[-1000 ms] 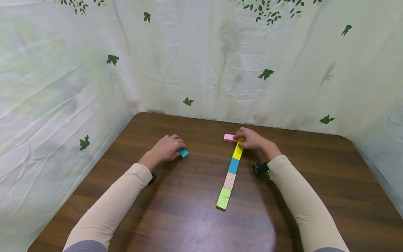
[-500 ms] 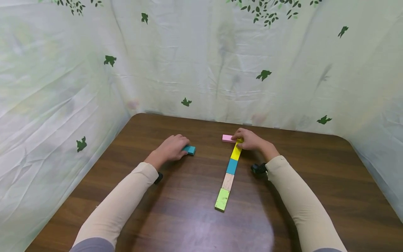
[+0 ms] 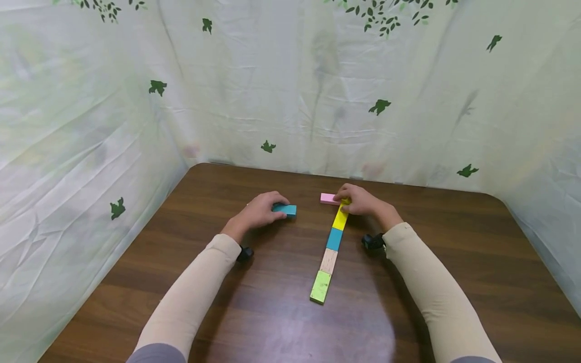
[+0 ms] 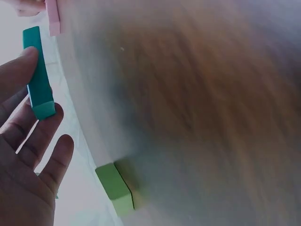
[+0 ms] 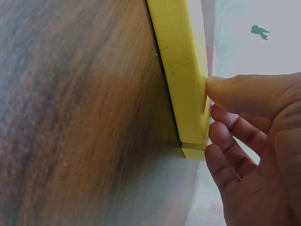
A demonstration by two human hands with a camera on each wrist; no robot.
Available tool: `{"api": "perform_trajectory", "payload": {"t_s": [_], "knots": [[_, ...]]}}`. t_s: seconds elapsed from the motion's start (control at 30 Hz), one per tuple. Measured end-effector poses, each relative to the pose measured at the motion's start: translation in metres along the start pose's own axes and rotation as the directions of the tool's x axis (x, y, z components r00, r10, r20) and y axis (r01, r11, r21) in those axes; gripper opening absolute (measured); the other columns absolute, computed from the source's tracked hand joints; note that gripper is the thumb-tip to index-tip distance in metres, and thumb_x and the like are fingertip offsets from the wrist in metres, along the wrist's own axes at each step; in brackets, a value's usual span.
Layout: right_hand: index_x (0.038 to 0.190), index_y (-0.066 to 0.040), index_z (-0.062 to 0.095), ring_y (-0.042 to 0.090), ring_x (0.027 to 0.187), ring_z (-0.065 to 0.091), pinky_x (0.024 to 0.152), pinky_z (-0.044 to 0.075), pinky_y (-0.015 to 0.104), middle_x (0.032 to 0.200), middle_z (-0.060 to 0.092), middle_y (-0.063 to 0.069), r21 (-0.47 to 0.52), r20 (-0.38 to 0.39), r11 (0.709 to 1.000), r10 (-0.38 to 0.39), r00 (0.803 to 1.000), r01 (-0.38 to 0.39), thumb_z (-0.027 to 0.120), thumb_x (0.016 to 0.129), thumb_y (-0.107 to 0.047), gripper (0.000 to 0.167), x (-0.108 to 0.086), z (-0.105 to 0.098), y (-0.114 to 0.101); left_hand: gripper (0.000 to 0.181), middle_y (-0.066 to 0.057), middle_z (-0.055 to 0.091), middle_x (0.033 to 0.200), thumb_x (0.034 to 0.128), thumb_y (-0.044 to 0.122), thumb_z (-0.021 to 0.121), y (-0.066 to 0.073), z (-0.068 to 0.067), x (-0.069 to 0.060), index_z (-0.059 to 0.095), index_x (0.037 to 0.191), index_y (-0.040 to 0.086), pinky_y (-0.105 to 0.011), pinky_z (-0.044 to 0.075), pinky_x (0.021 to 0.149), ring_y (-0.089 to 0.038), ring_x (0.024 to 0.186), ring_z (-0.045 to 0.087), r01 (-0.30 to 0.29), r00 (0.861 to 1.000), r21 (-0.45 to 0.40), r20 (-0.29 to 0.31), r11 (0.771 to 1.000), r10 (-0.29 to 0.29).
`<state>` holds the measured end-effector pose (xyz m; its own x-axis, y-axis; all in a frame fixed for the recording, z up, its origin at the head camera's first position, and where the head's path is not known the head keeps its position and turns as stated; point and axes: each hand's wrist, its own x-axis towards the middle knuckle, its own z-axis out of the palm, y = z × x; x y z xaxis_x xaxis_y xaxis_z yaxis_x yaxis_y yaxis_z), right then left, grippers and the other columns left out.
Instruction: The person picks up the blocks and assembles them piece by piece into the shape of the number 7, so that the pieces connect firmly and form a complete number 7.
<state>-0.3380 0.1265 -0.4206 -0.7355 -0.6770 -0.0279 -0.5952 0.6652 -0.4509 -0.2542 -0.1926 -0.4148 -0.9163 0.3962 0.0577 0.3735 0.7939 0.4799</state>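
My left hand pinches a teal block between thumb and fingers, raised off the table in the left wrist view. My right hand is at the far end of a row of flat blocks. There its thumb and curled fingers pinch a yellow block, with a second yellow end just beyond. From far to near the row runs yellow, blue block, plain wood block and lime green block. A pink block points left from the far end, partly covered by my right fingers.
Another green block stands on the table in the left wrist view; my left hand hides it in the head view. The brown wooden table ends at a pale curtain behind and at the sides.
My left hand has moved right with the teal block, towards the row, and the block has turned to lie more sideways. The right hand and the row stay in place.
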Motion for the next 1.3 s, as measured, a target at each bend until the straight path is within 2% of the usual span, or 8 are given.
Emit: {"api": "perform_trajectory", "payload": {"t_s": [0.1, 0.57, 0.87, 1.07, 1.3], "knots": [[0.123, -0.004, 0.069, 0.032, 0.112, 0.055, 0.102, 0.046, 0.049, 0.123, 0.058, 0.015, 0.001, 0.005, 1.000, -0.003, 1.000, 0.003, 0.065, 0.085, -0.006, 0.038, 0.000, 0.000, 0.000, 0.033, -0.005, 0.067, 0.121, 0.0920, 0.026, 0.071, 0.001, 0.002, 0.005, 0.068, 0.122, 0.011, -0.042, 0.047, 0.103, -0.022, 0.110, 0.060, 0.029, 1.000, -0.034, -0.002, 0.999, -0.029], [0.123, -0.003, 0.069, 0.032, 0.113, 0.056, 0.102, 0.046, 0.049, 0.122, 0.059, 0.015, -0.002, -0.003, 0.999, -0.036, 0.999, 0.036, 0.064, 0.086, -0.005, 0.037, 0.001, 0.002, 0.003, 0.034, -0.009, 0.068, 0.122, 0.0876, 0.022, 0.076, 0.001, 0.019, 0.038, 0.070, 0.119, 0.010, -0.043, 0.047, 0.102, -0.025, 0.110, 0.059, 0.064, 0.997, -0.176, -0.025, 0.982, -0.069], [0.123, -0.003, 0.069, 0.032, 0.113, 0.056, 0.102, 0.046, 0.049, 0.122, 0.059, 0.015, 0.000, -0.009, 1.000, -0.030, 1.000, 0.030, 0.065, 0.087, -0.006, 0.036, -0.002, 0.000, 0.003, 0.036, -0.009, 0.066, 0.127, 0.0874, 0.021, 0.076, 0.002, 0.031, 0.056, 0.070, 0.122, 0.011, -0.043, 0.045, 0.107, -0.027, 0.118, 0.058, 0.124, 0.987, -0.271, -0.067, 0.955, -0.147], [0.123, -0.004, 0.069, 0.031, 0.113, 0.055, 0.102, 0.046, 0.049, 0.123, 0.058, 0.014, 0.001, -0.004, 1.000, -0.011, 1.000, 0.011, 0.065, 0.087, -0.006, 0.037, -0.002, -0.001, 0.004, 0.037, -0.011, 0.065, 0.131, 0.0879, 0.020, 0.076, 0.006, 0.037, 0.063, 0.070, 0.123, 0.010, -0.043, 0.044, 0.109, -0.028, 0.122, 0.057, 0.153, 0.980, -0.272, -0.078, 0.950, -0.181], [0.124, -0.004, 0.069, 0.031, 0.112, 0.055, 0.101, 0.046, 0.048, 0.123, 0.058, 0.014, -0.009, -0.006, 1.000, -0.018, 1.000, 0.018, 0.063, 0.087, -0.006, 0.037, -0.001, 0.000, 0.002, 0.037, -0.008, 0.066, 0.132, 0.0880, 0.020, 0.075, 0.014, 0.042, 0.069, 0.070, 0.124, 0.012, -0.046, 0.040, 0.111, -0.027, 0.127, 0.056, 0.185, 0.969, -0.224, -0.123, 0.957, -0.216]]}}
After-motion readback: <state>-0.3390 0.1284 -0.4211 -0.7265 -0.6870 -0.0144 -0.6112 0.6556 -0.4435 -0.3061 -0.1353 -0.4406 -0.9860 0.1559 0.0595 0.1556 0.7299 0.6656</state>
